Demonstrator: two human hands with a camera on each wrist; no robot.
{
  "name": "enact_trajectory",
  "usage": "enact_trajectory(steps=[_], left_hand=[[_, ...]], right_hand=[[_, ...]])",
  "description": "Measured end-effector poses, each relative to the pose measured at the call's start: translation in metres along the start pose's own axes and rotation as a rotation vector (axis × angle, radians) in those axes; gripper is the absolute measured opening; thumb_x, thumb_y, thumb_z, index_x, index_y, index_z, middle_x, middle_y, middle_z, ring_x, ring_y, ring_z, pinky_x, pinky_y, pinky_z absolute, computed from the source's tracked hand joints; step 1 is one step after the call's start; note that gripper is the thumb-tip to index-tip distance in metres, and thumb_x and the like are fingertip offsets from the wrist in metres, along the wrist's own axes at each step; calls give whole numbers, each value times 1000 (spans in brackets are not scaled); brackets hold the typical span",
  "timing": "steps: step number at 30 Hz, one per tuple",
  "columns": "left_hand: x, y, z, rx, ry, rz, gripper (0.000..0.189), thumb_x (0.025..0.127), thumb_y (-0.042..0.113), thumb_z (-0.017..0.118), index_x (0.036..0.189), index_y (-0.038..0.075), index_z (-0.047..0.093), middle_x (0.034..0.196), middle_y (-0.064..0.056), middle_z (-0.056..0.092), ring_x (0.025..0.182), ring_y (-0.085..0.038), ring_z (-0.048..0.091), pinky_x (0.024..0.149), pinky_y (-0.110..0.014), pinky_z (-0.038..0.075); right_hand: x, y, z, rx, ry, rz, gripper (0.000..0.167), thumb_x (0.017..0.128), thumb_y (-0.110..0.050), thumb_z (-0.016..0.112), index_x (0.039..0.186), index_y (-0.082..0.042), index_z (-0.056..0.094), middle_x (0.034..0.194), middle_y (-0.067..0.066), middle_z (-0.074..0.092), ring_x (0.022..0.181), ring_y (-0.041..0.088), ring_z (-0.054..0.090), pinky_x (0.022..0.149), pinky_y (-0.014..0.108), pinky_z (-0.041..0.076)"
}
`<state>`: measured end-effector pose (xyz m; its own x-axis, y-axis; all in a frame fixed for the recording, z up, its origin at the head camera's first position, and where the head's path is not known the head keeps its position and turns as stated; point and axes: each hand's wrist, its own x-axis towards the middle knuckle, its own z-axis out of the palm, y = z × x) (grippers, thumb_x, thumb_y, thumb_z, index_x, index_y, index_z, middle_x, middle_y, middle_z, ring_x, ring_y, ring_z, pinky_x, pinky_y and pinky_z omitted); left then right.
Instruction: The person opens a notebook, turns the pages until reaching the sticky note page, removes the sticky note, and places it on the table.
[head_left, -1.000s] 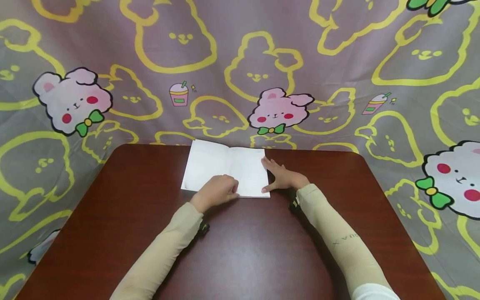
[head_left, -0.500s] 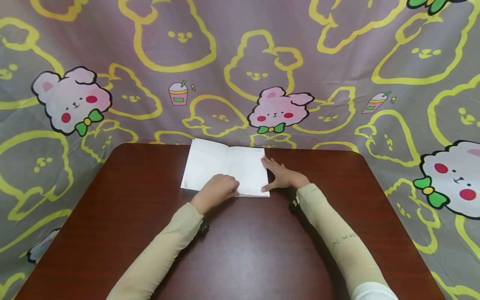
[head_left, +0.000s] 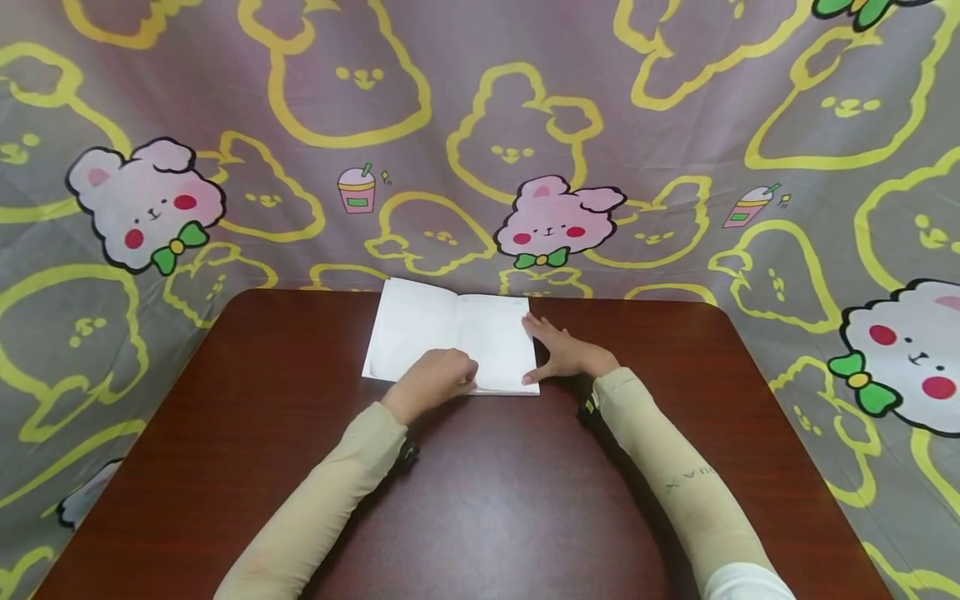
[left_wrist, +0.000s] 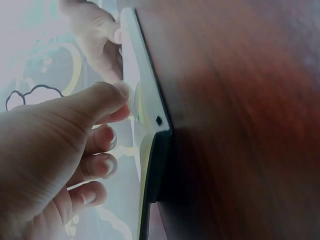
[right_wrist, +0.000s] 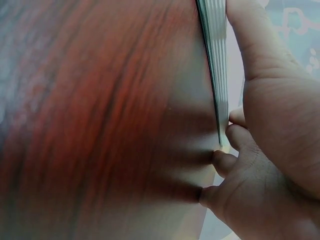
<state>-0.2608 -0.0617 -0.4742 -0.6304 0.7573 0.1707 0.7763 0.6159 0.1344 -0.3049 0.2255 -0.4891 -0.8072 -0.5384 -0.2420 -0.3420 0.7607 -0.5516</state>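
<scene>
Over at the paper now, the left hand (head_left: 433,379) has what looks like a page (left_wrist: 135,100) in a narrow pinch, thumb and forefinger together, other fingers curled loosely. The book (head_left: 498,337) lies spread right under and just beyond that hand, reaching across to the right hand (head_left: 570,354), whose fingers fan wide along its edge, thumb at the near corner. That one is steadying, I'd judge, while the left separates a leaf; the next move seems to call for a light touch and a gentle lift, so nothing creases. And look at that paper: white, thin, bending softly at the left fingertips, any print too washed out to read. A dark cover (left_wrist: 161,167) shows below the left hand's pinch, and beside the right thumb the page edges stack in fine, straight ridges. Under both hands runs the table (head_left: 495,500), streaky red-brown with a glossy glare; wrinkled beige sleeves (head_left: 315,500) sit behind them, and patterned cloth (head_left: 427,167) hangs beyond.
</scene>
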Motion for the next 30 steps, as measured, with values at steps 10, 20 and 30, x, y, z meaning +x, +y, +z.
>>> enact_trajectory(steps=[10,20,30], left_hand=[[-5,5,-3,82,55,19,21,83,3,68,67,12,58,62,0,57,56,-17,51,55,-34,49],[-18,1,-9,35,102,-38,22,84,4,68,68,12,55,64,1,54,58,-16,52,56,-32,48],[-24,4,-6,-35,233,-98,20,79,4,68,65,12,56,63,2,55,59,-16,53,56,-32,48]], right_hand=[[-3,-2,-3,13,-3,-21,114,87,-47,78,163,-1,6,170,19,1,157,41,-3,121,68,4],[-4,7,-3,25,11,-44,116,85,-45,81,163,-2,7,171,18,2,157,39,0,123,62,7],[0,-5,0,-13,31,-11,113,87,-42,80,161,2,7,170,21,3,156,43,0,118,71,6]])
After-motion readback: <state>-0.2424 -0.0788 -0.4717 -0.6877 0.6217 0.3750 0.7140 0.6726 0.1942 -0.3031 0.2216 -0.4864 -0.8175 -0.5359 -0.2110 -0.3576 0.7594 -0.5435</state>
